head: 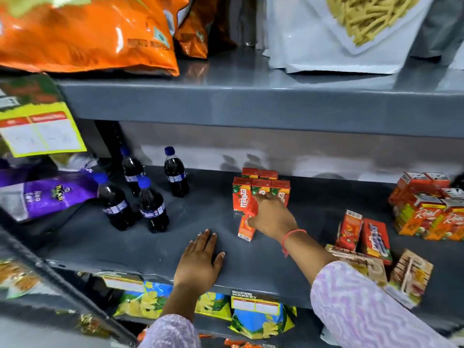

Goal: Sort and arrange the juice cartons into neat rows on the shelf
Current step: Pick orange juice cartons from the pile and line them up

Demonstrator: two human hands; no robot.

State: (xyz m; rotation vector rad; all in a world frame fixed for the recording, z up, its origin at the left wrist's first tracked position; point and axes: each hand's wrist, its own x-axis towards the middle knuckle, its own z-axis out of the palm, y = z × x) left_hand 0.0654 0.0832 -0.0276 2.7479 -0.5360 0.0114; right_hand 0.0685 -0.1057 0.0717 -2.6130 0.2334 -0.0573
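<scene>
Juice carton [245, 228] sits gripped in the right hand [272, 217], tilted just in front of the standing Maaza block [261, 190], left hand [200, 259] flat on the shelf [125, 237], so a clumsy nudge could probably topple that row

Setting: a shop — grey metal shelving [251, 106] stocked with retail goods. Printed price tags [254, 306] clipped on the shelf edge just below the fingers; cola bottles [175, 172] to their left, boxed juice multipacks [426, 209] right, snack bags [88, 33] above.
</scene>
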